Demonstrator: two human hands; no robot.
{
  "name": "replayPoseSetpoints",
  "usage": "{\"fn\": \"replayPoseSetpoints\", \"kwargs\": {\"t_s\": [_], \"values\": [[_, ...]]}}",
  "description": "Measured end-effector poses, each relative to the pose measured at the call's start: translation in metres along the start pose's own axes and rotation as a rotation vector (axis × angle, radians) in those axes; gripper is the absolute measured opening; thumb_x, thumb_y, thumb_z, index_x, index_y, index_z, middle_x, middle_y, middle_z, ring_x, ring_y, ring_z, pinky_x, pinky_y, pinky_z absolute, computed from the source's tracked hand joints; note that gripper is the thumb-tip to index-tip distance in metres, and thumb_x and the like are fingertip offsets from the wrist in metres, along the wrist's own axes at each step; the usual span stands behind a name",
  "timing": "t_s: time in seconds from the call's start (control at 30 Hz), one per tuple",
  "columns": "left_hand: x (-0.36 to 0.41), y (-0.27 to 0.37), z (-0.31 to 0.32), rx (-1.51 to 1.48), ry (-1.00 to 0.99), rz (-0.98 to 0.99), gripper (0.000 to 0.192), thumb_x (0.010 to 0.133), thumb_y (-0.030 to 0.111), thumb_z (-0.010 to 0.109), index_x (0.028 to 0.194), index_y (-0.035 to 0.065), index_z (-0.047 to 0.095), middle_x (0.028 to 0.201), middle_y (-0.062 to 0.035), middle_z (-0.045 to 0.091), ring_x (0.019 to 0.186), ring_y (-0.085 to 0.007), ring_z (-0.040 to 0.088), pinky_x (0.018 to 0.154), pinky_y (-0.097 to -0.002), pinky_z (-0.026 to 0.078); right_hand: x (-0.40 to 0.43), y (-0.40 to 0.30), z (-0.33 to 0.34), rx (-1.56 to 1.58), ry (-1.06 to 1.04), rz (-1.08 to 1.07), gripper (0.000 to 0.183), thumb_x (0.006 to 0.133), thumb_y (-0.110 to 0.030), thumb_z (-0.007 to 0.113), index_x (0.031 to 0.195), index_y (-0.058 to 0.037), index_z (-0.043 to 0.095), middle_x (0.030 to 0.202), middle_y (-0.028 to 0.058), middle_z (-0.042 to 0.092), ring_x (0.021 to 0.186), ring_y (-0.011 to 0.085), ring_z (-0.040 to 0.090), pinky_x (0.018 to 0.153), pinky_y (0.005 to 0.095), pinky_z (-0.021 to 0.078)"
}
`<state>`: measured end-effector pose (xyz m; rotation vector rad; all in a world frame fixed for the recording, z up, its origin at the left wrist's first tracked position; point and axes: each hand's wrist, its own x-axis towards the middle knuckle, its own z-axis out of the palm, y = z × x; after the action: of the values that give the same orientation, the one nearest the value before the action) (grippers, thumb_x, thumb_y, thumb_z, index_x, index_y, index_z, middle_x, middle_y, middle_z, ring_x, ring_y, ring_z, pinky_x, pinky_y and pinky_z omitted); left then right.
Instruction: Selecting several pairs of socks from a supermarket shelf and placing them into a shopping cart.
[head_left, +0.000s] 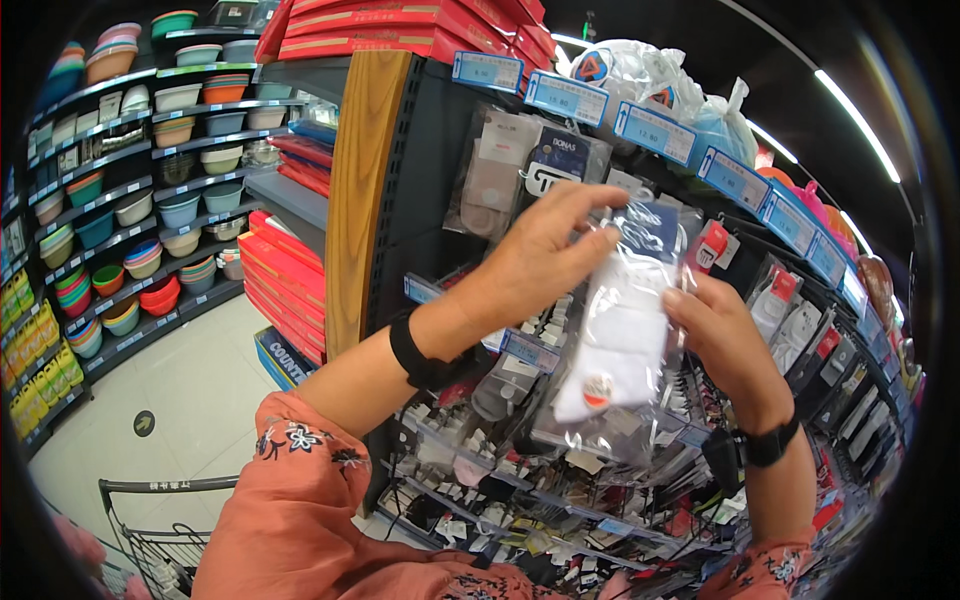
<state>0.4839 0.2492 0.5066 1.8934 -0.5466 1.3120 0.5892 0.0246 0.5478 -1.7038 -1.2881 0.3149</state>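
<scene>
A clear plastic packet of white socks (619, 330) with a dark blue header card hangs upright in front of the sock rack. My right hand (724, 337) grips its right edge, thumb on the front. Near the packet's top left corner is my left hand (559, 244), thumb and forefinger a little apart; whether they pinch the plastic I cannot tell. Behind my left hand, a packet of beige socks (499, 172) and a packet with a dark blue Bonas card (559, 154) hang on the rack.
Blue-edged price tags (566, 97) line the rack's top rail. More packaged socks (776, 300) hang at right. Red boxes (281, 285) fill shelves beside a wooden post (367, 187). A shopping cart (169, 487) stands at lower left. Plastic basins (180, 210) line the far shelves.
</scene>
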Motion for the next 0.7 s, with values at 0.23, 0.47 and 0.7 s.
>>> {"fn": "replayPoseSetpoints", "kwargs": {"t_s": [0.23,0.47,0.7], "values": [[0.016,-0.034,-0.038,0.029,0.063,-0.14,0.039,0.098,0.019,0.062,0.133,0.0037,0.058,0.113,-0.0039,0.055,0.094,-0.0096,0.055,0.085,-0.0245,0.047,0.069,0.0,0.028,0.146,-0.045,-0.066,0.03,0.099,-0.027,0.059,0.11,0.0012,0.062,0.09,0.0056,0.067,0.072,0.0125,0.065,0.063,0.0256,0.0535],[0.035,-0.056,-0.054,0.28,0.135,0.073,0.042,0.097,0.019,0.062,0.137,0.0066,0.058,0.13,-0.0106,0.053,0.104,-0.016,0.055,0.095,-0.029,0.046,0.115,0.008,0.03,0.151,-0.035,-0.134,0.024,0.098,-0.026,0.059,0.105,-0.0028,0.063,0.09,0.0031,0.064,0.075,0.0111,0.063,0.065,0.0253,0.0531],[0.052,-0.076,-0.058,0.38,0.087,0.139,0.045,0.097,0.02,0.061,0.14,0.0062,0.055,0.135,-0.0146,0.051,0.116,-0.0215,0.055,0.098,-0.0315,0.046,0.137,0.019,0.033,0.21,0.029,-0.141,0.024,0.099,-0.026,0.06,0.104,-0.0022,0.063,0.089,0.0028,0.063,0.076,0.0113,0.062,0.065,0.0281,0.0544]]}}
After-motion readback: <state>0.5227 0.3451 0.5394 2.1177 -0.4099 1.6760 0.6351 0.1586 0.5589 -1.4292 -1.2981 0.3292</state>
